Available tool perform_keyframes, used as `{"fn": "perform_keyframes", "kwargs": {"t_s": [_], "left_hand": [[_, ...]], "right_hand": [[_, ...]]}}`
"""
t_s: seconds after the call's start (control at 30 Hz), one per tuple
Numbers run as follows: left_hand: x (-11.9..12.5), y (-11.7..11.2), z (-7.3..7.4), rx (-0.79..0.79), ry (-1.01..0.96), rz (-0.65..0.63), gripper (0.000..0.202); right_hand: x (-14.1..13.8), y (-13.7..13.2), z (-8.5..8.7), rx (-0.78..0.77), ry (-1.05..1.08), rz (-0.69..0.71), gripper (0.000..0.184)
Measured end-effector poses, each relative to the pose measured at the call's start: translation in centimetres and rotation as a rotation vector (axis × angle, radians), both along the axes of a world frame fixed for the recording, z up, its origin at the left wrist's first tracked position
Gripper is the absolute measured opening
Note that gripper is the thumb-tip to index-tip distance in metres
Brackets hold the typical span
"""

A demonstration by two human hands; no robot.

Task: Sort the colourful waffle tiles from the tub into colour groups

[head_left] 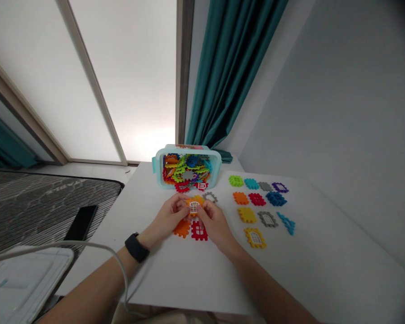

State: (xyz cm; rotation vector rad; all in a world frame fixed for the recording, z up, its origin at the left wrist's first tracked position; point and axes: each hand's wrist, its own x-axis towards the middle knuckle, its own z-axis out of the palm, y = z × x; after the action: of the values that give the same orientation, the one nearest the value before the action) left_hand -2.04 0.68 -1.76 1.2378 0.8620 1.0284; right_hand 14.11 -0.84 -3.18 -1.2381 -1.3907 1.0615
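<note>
Between my two hands is an orange-yellow square building tile point(195, 205) with a white window grid. My left hand point(173, 213) pinches its left edge, and the fingers of my right hand point(214, 220) close on its right edge. Below them on the table lie an orange tile point(182, 228) and a red window tile point(199, 231), partly covered by the hands. Just behind the held tile rests a grey open-frame tile point(209, 197).
A light teal bin point(217, 168) full of colourful tiles lies at the table's back, with red pieces at its mouth. Rows of tiles, among them a yellow window tile point(255, 238), lie to the right. A white cable point(97, 245) crosses my left forearm.
</note>
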Motion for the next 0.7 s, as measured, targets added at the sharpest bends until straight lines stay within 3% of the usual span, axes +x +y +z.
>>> {"fn": "perform_keyframes", "kwargs": {"t_s": [0.2, 0.37, 0.47, 0.6, 0.7], "left_hand": [[0.0, 0.3, -0.4, 0.073, 0.084, 0.059, 0.03], [-0.3, 0.3, -0.3, 0.124, 0.126, 0.026, 0.023], [-0.6, 0.0, 0.0, 0.27, 0.259, 0.068, 0.022], [-1.3, -0.2, 0.4, 0.593, 0.514, 0.125, 0.041], [-1.8, -0.1, 0.4, 0.739, 0.642, 0.151, 0.048]], "right_hand": [[0.2, -0.1, 0.3, 0.023, -0.023, 0.005, 0.036], [0.5, 0.0, 0.3, 0.031, -0.025, 0.002, 0.034], [0.6, 0.1, 0.2, -0.001, 0.011, 0.018, 0.035], [0.8, 0.3, 0.1, -0.003, 0.047, 0.015, 0.036], [0.7, 0.2, 0.0, 0.008, 0.061, 0.014, 0.034]]}}
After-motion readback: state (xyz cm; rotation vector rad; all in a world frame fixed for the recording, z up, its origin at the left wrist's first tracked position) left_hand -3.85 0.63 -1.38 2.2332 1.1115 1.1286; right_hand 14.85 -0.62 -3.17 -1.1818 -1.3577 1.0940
